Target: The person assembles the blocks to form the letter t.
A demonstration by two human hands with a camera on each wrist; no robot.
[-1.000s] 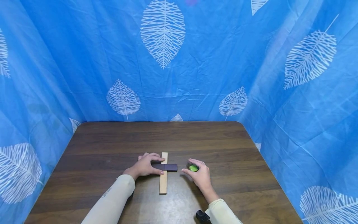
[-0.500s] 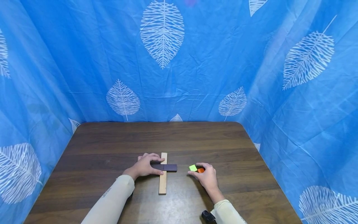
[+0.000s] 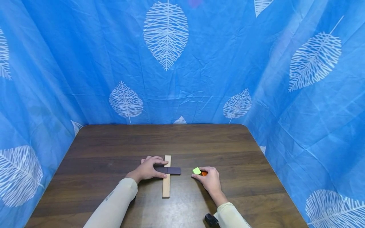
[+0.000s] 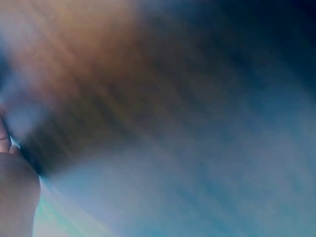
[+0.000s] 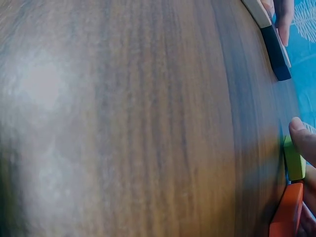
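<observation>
Pinching the lime-green block (image 3: 196, 171), the right hand (image 3: 211, 181) should press evenly; whether the left hand (image 3: 147, 168) grips, I cannot tell.

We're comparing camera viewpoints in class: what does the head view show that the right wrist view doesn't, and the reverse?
Only the head view shows the left sleeve, the right sleeve and the rounded far corners of the table. Only the right wrist view shows a long stretch of the orange block, which the right hand mostly hides in the other. Both share the green block, dark block, light strip, blue curtain, that hand and the left hand.
</observation>
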